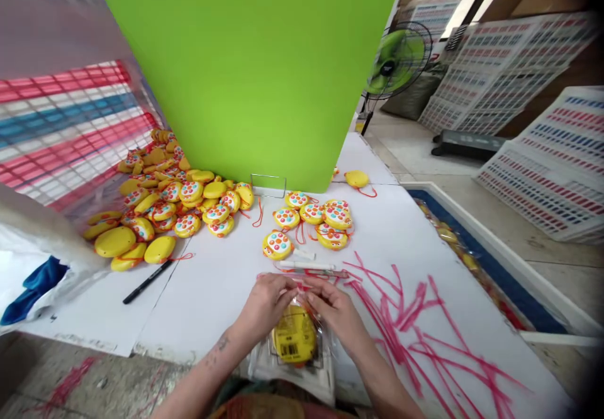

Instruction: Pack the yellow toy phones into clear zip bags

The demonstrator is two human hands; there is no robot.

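Head view: left hand (268, 296) and right hand (334, 302), each grip pinching one clear bag (296, 338), fine print (289, 328) unreadable

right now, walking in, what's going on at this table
A person's left hand and right hand are pinching the top of a clear plastic bag with a yellow toy inside, near the front edge of the white table. Farther back, a large pile of similar toys lies to the left and a small group nearer the middle. Pink strips are scattered to the right.
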